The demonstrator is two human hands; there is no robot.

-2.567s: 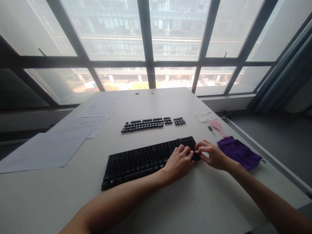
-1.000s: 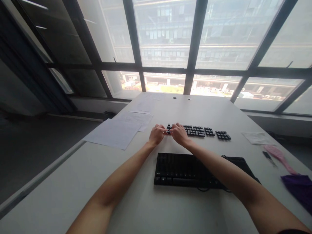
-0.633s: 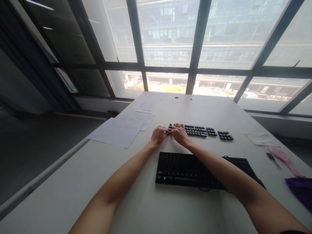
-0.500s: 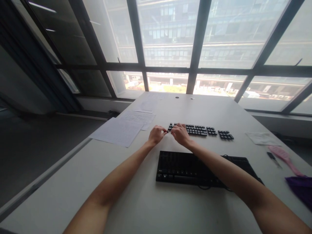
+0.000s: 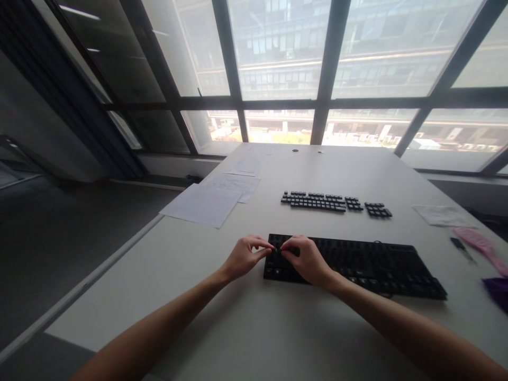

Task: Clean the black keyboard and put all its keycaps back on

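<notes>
A black keyboard (image 5: 365,264) with most keycaps removed lies on the white table (image 5: 246,317). My left hand (image 5: 244,257) and my right hand (image 5: 304,259) meet at its top-left corner, fingers pinched together over a small black keycap (image 5: 275,248). The left fingertips grip the keycap; the right fingertips press beside it on the keyboard. Loose black keycaps (image 5: 313,201) are laid out in keyboard order farther back, with further groups (image 5: 378,210) to the right.
White paper sheets (image 5: 210,201) lie at the back left. At the right edge are a white cloth (image 5: 440,214), a small dark tool (image 5: 460,247), a pink brush (image 5: 480,243) and a purple pouch (image 5: 498,291). Large windows rise behind the table.
Both hands came back from the left end of the laid-out keycaps to the keyboard's top-left corner, the left hand bringing a keycap with it. The camera tipped down and right.
</notes>
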